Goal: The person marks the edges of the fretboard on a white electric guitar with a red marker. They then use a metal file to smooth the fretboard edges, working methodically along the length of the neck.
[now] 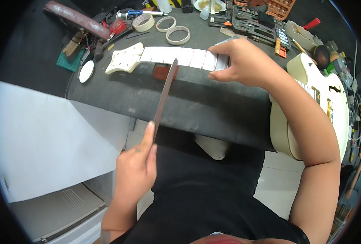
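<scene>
A guitar neck (187, 57) lies across the dark bench top, its fretboard covered in pale strips between the metal frets. Its cream headstock (124, 59) points left, and a reddish-brown block (161, 72) sits beneath the neck. My left hand (136, 164) is closed around one end of a long flat metal file (163, 99), the index finger stretched along it. The file's far tip overlaps the near edge of the fretboard; whether it touches a fret I cannot tell. At the neck's right end my right hand (239, 61) grips it between thumb and fingers.
Rolls of tape (178, 35) lie behind the neck. A small white dish (86, 71) is left of the headstock. On the right rests a cream guitar body (327, 101) beneath my right forearm. Tool cases (255, 26) stand at the back right; a white panel (54, 138) is at left.
</scene>
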Demonstrator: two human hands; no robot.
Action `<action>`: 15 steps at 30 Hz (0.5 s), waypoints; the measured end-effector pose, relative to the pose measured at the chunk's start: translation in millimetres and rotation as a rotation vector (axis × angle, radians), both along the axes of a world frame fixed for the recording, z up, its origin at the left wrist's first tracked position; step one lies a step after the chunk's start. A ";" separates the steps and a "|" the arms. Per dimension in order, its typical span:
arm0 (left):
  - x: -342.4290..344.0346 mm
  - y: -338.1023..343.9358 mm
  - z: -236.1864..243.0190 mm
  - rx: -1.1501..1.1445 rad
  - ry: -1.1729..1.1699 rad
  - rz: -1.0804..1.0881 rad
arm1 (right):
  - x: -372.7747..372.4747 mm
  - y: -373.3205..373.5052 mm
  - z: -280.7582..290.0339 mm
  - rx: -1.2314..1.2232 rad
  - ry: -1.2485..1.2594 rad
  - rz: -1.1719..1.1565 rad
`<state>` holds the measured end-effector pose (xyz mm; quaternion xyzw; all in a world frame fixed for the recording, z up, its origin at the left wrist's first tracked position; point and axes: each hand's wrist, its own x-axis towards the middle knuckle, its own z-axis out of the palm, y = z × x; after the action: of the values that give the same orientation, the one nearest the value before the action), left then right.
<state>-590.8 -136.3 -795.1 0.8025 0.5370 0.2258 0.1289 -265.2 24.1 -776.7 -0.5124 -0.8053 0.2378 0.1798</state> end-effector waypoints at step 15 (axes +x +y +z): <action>1.8 -9.0 -4.7 0.017 -0.013 -0.002 | 6.7 0.6 -5.5 0.032 0.025 -0.009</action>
<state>-589.0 -145.3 -799.8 0.8025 0.5336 0.2355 0.1260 -258.4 24.7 -782.1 -0.5101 -0.8044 0.2305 0.1992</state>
